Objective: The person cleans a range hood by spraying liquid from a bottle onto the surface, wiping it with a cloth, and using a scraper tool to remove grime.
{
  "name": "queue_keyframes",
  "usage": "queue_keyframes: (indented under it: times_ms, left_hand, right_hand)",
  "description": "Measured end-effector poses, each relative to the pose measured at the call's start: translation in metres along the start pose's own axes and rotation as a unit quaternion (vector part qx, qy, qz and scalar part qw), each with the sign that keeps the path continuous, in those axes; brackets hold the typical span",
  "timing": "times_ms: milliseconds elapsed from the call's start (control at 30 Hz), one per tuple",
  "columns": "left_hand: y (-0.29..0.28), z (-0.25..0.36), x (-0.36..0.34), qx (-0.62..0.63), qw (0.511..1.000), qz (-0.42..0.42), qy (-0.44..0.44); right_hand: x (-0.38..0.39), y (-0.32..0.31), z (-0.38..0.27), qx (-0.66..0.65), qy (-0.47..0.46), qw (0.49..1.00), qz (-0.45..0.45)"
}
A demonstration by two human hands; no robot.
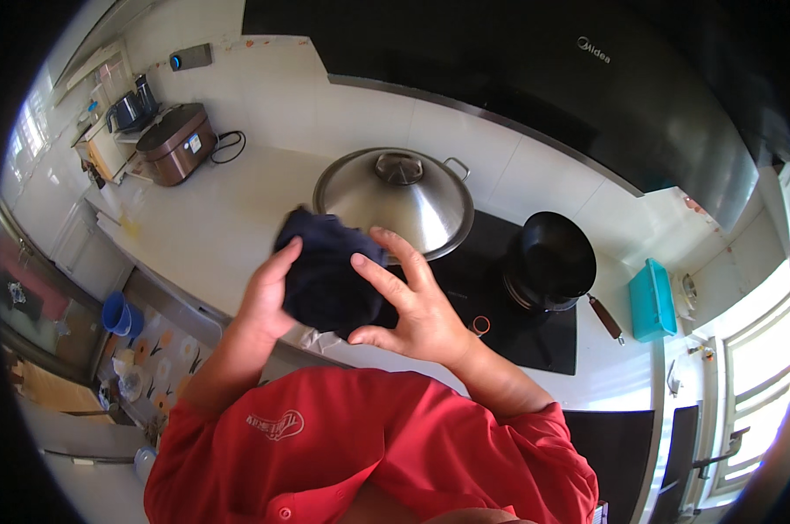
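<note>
A bunched dark navy cloth (pixel 332 278) is held up in front of me, over the near edge of the counter. My left hand (pixel 271 293) grips its left side, thumb on the near face and the other fingers hidden behind it. At the cloth's right edge is my right hand (pixel 417 306), its fingers spread apart and the fingertips against or just over the fabric. Beyond the cloth stands a wide pan with a domed steel lid (pixel 430 201), partly covered by the cloth and my fingers.
A black pan (pixel 552 258) with a wooden handle sits on the black cooktop (pixel 534 336), near an orange ring (pixel 479 326). A turquoise container (pixel 652 301) stands at right. Far left are a brown rice cooker (pixel 176 144) and a blue bucket (pixel 121 314) below. A black range hood (pixel 500 105) overhangs the back.
</note>
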State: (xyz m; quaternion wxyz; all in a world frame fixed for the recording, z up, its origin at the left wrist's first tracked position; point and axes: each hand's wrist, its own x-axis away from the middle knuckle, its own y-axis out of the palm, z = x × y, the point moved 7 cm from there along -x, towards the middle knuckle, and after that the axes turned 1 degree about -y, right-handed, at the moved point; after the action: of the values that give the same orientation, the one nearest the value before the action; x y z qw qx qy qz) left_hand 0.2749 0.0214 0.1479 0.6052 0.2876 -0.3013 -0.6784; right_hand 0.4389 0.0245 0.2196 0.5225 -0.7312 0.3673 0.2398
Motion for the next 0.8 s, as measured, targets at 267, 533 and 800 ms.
queue_keyframes:
  times_ms: [267,533,800]
  left_hand:
    - [0.027,-0.067,-0.015,-0.109,0.968,-0.178,-0.137]
    - [-0.132,-0.030,0.002,-0.541,0.817,0.200,0.011]
    - [-0.170,-0.053,0.018,-0.712,0.645,0.232,0.155]
  right_hand:
    - [0.120,0.017,0.100,-0.387,0.357,0.821,0.220]
    - [0.257,0.004,0.126,-0.528,0.548,0.480,0.437]
    - [0.303,-0.101,0.108,0.139,0.593,0.753,0.249]
